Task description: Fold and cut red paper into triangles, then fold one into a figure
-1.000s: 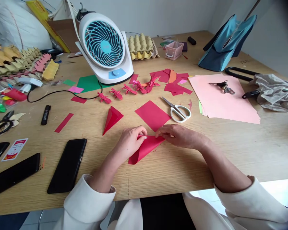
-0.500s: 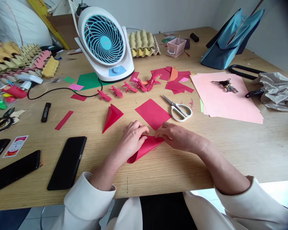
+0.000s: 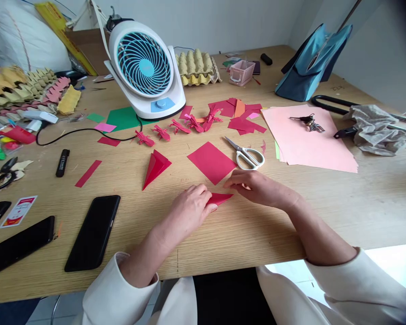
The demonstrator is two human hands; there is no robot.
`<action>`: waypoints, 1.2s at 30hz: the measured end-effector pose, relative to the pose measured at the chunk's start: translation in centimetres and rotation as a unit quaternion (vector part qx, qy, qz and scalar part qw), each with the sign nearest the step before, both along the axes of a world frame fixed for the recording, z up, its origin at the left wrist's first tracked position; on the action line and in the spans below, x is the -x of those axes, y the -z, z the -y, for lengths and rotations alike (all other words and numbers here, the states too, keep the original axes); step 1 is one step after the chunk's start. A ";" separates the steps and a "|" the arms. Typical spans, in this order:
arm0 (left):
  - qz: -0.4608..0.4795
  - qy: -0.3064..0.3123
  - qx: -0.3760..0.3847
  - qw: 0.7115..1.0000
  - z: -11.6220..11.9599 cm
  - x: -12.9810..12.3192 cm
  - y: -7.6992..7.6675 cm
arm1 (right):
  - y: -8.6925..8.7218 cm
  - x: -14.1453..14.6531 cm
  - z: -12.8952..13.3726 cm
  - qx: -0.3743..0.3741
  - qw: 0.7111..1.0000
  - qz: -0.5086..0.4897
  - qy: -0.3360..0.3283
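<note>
Folded red paper (image 3: 220, 197) lies on the table (image 3: 250, 234), partly beneath the left hand (image 3: 192, 205), its bent fingers and thumb holding it down; the exposed tip points right. The right hand (image 3: 248, 184), half-open and apparently empty, hovers just beyond that tip. For a crisp crease, edges should probably stay aligned under firm, even pressure.

Left hand (image 3: 192, 205) on folded red paper (image 3: 220, 197), right hand (image 3: 249, 184) near its tip, scissors (image 3: 242, 150) beyond
</note>
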State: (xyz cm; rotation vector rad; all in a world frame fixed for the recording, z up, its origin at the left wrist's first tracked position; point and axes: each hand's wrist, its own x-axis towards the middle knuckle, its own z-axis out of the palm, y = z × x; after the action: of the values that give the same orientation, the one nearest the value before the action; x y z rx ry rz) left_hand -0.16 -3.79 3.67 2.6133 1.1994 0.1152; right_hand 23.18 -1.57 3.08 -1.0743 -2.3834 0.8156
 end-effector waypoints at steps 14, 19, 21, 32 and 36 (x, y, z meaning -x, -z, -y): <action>-0.109 -0.030 -0.103 0.988 3.5 -1.0 1.6 | 3.2 -1.4 5.5 -0.175 0.974 0.140 0.012; -0.125 -0.031 -0.110 0.986 3.8 -1.2 1.9 | 3.0 -1.1 5.5 -0.188 0.971 0.146 0.010; -0.124 -0.031 -0.116 0.985 3.8 -1.2 2.1 | 2.9 -0.9 5.6 -0.186 0.973 0.138 0.000; -0.115 -0.047 -0.108 0.986 4.0 -1.2 2.5 | 2.4 0.0 5.6 -0.181 0.977 0.110 -0.033; -0.112 -0.051 -0.106 0.987 4.1 -1.2 2.6 | 2.3 0.0 5.6 -0.188 0.974 0.123 -0.039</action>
State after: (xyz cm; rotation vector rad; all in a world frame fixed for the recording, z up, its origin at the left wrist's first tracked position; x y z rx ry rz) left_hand 1.00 -7.89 1.04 2.8085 1.4702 -0.0359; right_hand 23.15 -7.17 0.79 -0.9745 -2.6550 0.2434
